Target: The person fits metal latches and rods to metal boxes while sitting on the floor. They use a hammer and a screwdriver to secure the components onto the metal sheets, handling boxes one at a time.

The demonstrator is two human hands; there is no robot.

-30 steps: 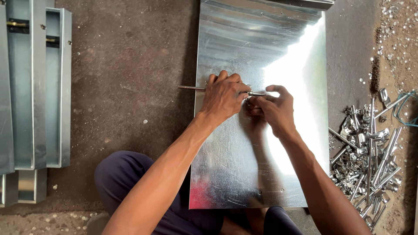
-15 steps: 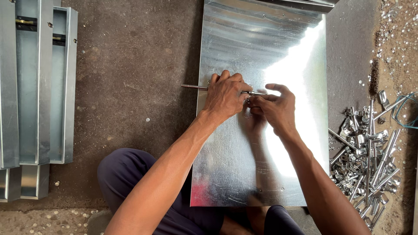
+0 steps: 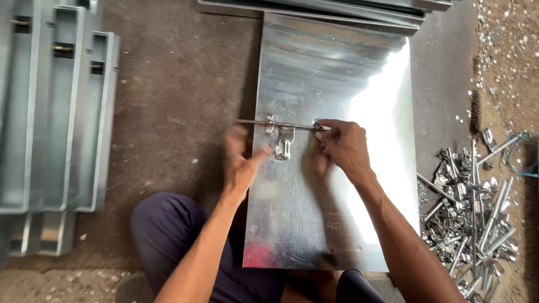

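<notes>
Galvanised steel fills the head view: a shiny metal sheet (image 3: 337, 185) lies flat on the concrete floor (image 3: 179, 95), its near edge drawn up between the seated person's knees, so the work sits directly under the eyes and within easy reach of both arms. Lying flat, it needs no clamp; its own weight and the floor keep it steady.

Across the upper middle of the sheet lies a sliding bolt (image 3: 281, 124), its thin rod running left to right and jutting past the sheet's left edge. A small bright hasp plate (image 3: 282, 147) hangs from the rod toward the person.

The right hand (image 3: 342, 147) rests on the sheet at the rod's right end, thumb and fingertips pinching that end, seemingly to keep the bolt lined up and stop it sliding. The heel of this hand bears on the sheet, which gives it a firm rest.

The left hand (image 3: 242, 164) is blurred and hangs just left of the hasp plate, over the sheet's edge; its fingers look spread and it holds nothing, touching neither rod nor plate as far as can be told.

At the right, a heap of loose bolts and fittings (image 3: 477, 224) lies on the floor beside the right arm, near enough to pick from without shifting. At the left, grey metal channels (image 3: 56, 123) lie side by side, well apart from the hands. More sheet edges (image 3: 314, 8) are stacked beyond the far end.
</notes>
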